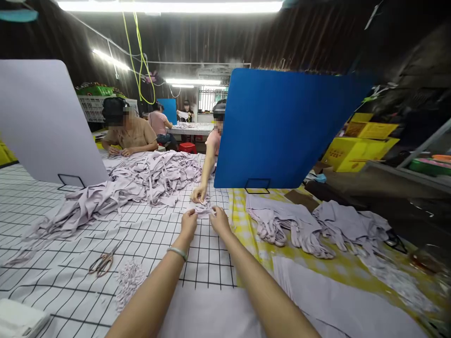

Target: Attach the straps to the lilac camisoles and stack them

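Observation:
My left hand (189, 224) is closed in a pinch at the left end of a small pale lilac fabric piece (203, 212). At its right end, my right hand (220, 221) is closed on the same cloth with thumb and fingertips. The piece is held just above the grid-patterned tablecloth (206, 253), and its exact shape is too small to make out. A co-worker's hand (199, 193) reaches in from behind the blue panel and is at the far side of this cloth. Plain lilac cloth (211, 312) lies between my forearms.
A heap of lilac fabric straps (155, 173) spreads to the left. Scissors (102, 264) lie near small fabric scraps (130, 281). A white panel (45, 126) and a blue panel (282, 131) stand upright. Stacked lilac pieces (285, 218) are at right. Another person (132, 131) sits beyond.

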{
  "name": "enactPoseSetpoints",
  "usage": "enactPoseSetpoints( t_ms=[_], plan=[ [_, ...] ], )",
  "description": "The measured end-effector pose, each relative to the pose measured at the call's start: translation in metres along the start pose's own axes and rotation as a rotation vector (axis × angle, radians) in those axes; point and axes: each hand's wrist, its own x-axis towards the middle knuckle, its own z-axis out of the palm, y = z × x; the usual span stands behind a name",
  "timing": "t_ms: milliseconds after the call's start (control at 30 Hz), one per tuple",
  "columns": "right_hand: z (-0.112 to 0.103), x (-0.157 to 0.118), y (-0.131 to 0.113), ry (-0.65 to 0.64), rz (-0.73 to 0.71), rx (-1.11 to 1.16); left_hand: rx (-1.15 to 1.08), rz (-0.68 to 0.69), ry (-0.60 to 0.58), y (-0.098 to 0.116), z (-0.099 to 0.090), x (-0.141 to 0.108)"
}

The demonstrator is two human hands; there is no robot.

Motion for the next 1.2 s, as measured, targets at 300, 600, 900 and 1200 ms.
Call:
enactPoseSetpoints(
  t_ms=[300,600,900,1200],
  plan=[
    [0.046,0.069,0.024,-0.089,0.043,0.016,0.139,-0.046,0.007,-0.025,0.027,0.064],
    [0.038,0.062,0.04,-0.147,0.053,0.219,0.112,-0.017,-0.075,-0.03,0.03,0.065],
    [0.035,0.054,0.043,-0.175,0.083,0.338,0.087,-0.017,-0.106,-0.03,0.03,0.052],
    [0.022,0.036,0.031,-0.232,0.073,0.468,0.18,0.125,-0.069,-0.018,0.023,0.034]
  ],
)
